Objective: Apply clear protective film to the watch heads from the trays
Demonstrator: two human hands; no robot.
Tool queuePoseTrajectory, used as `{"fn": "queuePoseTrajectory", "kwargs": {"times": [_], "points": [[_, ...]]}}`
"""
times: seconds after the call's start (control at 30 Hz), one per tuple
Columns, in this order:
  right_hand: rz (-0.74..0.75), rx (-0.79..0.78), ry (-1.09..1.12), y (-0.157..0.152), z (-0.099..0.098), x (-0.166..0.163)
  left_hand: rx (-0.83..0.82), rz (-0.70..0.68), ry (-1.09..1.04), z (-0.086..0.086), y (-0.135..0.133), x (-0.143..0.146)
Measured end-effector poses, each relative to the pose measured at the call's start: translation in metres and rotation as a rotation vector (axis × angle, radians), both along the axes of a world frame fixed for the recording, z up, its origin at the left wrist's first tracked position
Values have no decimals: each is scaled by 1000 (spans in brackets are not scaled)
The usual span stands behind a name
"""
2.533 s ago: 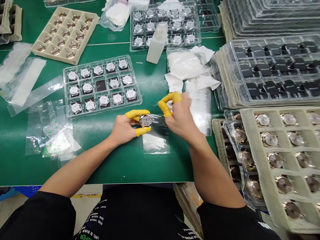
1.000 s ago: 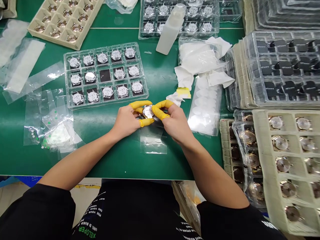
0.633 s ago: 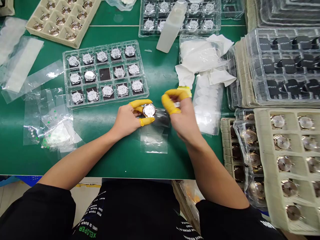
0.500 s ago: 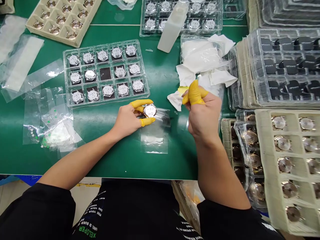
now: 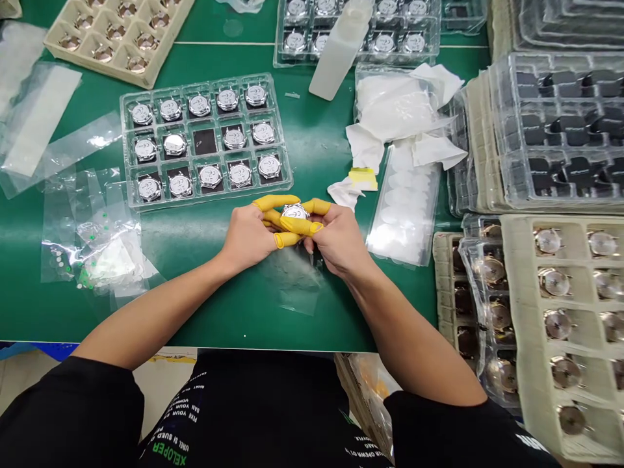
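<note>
A round silver watch case (image 5: pixel 295 211) is pinched between both hands above the green mat. My left hand (image 5: pixel 251 233) grips it from the left with yellow finger cots on thumb and fingers. My right hand (image 5: pixel 336 239) closes on it from the right, its yellow-capped fingers laid across the case's lower edge. A clear plastic sheet (image 5: pixel 298 279) lies on the mat just under the hands. Behind them sits a clear blister tray (image 5: pixel 280 185) holding several silver watch cases, with one pocket bare.
Beige trays of coppery cases stand at far left (image 5: pixel 53 52) and at right (image 5: pixel 517 338). Stacked clear trays (image 5: pixel 507 149) fill the right. White wipes (image 5: pixel 394 114), a white bottle (image 5: pixel 338 55), a strip of white discs (image 5: pixel 402 214) and loose plastic bags (image 5: pixel 92 247) lie around.
My right hand swung out to the right toward the wipes, then came back and closed on the watch case again. My left hand kept hold of the case throughout.
</note>
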State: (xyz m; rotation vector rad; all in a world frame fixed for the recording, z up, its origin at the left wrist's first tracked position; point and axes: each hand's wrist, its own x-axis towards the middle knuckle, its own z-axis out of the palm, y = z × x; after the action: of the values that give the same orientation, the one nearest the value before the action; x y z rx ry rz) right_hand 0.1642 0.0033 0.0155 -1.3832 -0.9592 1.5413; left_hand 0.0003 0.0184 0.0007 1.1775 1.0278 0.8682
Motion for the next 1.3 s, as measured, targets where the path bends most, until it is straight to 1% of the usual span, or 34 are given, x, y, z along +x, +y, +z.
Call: {"fn": "queuePoseTrajectory", "kwargs": {"times": [0.13,0.23,0.3,0.47,0.57,0.67,0.73,0.87,1.07,1.17,1.3], "points": [[-110,63,31,-2,-4,-3,5,3,-20,0,0,1],[-153,34,59,-2,-2,-4,32,6,7,0,1,1],[-155,-5,80,0,0,-3,33,9,15,0,1,1],[-47,-72,125,8,6,8,7,17,19,2,3,-1],[17,-74,92,10,8,15,10,20,23,1,4,-2],[61,-25,-8,8,9,18,18,19,19,-2,5,-2],[60,32,-55,6,10,18,18,11,5,-3,5,-2],[102,107,-16,7,9,23,2,-10,-5,-2,5,-2],[236,57,46,15,0,32,-10,-102,48,1,3,-3],[242,19,72,15,-3,29,-27,-143,34,0,2,-3],[264,4,73,14,-1,25,-26,-174,40,1,3,-4]]}}
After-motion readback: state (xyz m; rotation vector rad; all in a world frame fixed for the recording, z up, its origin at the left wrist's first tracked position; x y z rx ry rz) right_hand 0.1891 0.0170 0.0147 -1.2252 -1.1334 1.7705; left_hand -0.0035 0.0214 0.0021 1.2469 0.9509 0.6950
